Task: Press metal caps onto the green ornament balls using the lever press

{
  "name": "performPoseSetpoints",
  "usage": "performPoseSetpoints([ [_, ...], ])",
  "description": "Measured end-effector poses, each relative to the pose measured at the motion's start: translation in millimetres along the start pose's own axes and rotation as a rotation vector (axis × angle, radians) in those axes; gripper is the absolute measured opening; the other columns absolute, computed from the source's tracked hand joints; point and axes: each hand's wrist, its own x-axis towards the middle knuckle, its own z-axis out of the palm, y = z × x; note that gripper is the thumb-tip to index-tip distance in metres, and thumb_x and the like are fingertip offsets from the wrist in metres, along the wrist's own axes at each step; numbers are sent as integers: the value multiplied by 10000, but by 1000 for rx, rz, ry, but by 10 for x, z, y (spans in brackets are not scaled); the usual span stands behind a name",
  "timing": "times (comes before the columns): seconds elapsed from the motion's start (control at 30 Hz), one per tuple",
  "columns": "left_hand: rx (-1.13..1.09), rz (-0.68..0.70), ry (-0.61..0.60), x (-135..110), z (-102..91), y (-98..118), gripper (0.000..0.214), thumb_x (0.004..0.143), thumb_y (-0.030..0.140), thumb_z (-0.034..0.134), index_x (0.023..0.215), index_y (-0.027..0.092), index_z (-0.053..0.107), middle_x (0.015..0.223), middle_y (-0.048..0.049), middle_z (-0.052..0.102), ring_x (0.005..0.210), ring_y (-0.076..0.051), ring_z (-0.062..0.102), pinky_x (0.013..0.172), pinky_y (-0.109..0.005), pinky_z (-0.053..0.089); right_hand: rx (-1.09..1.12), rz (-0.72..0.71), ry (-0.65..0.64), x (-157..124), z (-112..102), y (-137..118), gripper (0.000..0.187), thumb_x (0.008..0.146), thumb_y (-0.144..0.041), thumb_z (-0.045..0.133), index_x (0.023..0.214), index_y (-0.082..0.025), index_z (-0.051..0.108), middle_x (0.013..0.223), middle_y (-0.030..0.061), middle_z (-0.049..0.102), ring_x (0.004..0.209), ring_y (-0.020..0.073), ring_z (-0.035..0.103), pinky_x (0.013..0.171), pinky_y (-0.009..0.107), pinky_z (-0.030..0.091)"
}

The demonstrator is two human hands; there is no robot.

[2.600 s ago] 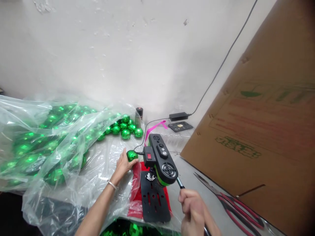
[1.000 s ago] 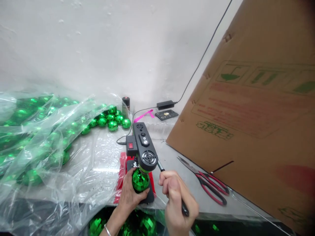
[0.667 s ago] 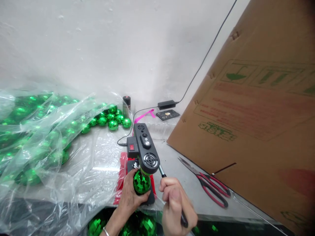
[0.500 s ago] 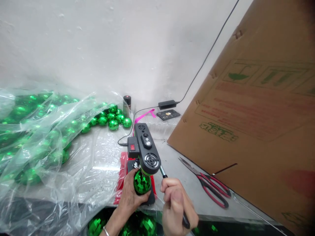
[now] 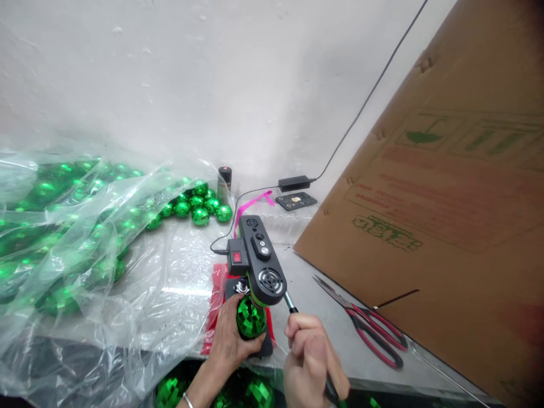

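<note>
A small black drill press (image 5: 263,260) with a red switch stands on a red sheet (image 5: 217,297) near the table's front edge. My left hand (image 5: 227,334) wraps round a shiny green mirror ball (image 5: 251,317), keeping it on the black base below the machine's head. The drill tip is hidden by the head and the ball. My right hand (image 5: 312,360) is closed on the black-gripped lever (image 5: 291,304) at the machine's right side. More green mirror balls (image 5: 260,391) show below the table edge, under my hands.
Clear plastic sheeting (image 5: 127,294) covers many green balls at left. Behind the machine are a dark can (image 5: 224,180), a pink ribbon (image 5: 250,203), a power adapter (image 5: 294,182) and a phone-like slab (image 5: 296,200). Red-handled scissors (image 5: 369,326) lie before a large carton (image 5: 446,187).
The whole view has shifted, so everything sits slightly farther right. Both hands keep their holds on the ball and the lever, with little visible movement against the machine.
</note>
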Motion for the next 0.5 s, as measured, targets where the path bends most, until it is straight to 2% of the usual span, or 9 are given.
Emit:
performPoseSetpoints([
  [0.13,-1,-40,-11,1,3,17,814,646,315,901,1404,187,632,1349,-172,780,1267,-426,755,1120,-663,611,-7,19,-19,30,12,-20,497,1129,-253,514,637,-216,460,587,-54,448,560,100,546,518,261,380],
  [0.5,11,3,36,-13,80,-22,799,644,308,888,1391,185,632,1298,-165,778,1208,-413,768,1079,-639,637,-16,42,11,49,40,-60,550,1137,-290,516,595,-221,446,574,-49,426,540,115,504,509,293,337],
])
